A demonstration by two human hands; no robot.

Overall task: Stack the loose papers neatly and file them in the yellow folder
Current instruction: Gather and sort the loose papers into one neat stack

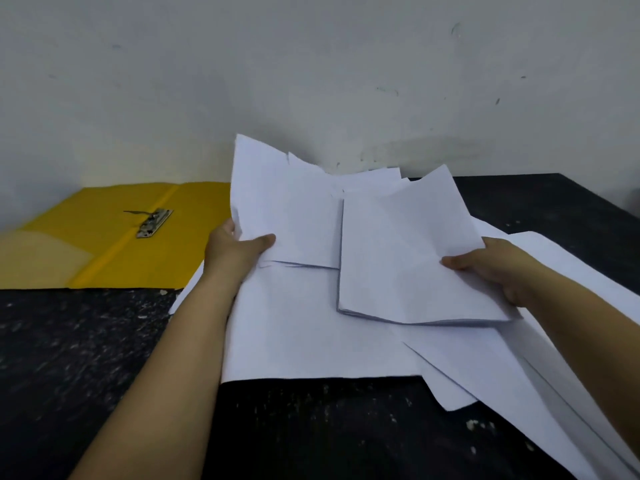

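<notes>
On the head camera I'm watching both hands working the loose papers [346, 306], which are sprawling white and uneven across the dark speckled table [86, 358], fanning out toward the right edge of the view. The left hand [235, 251] is pinching a raised sheet [284, 209] at its lower left corner, thumb lying on top of the paper and fingers tucked behind it, so the sheet is standing up tilted against the pale wall [311, 64]. The right hand [495, 268] is gripping a small bundle of sheets [408, 258] by its right edge, thumb pressing on the top face, fingers underneath, the bundle lifting a little above the pile and overlapping the left hand's sheet. Over at the left I'm seeing the yellow folder [194, 237] lying open and flat on the table against the wall, its metal clip [154, 223] showing near the spine, and its right edge is sitting just beside the paper pile.
</notes>
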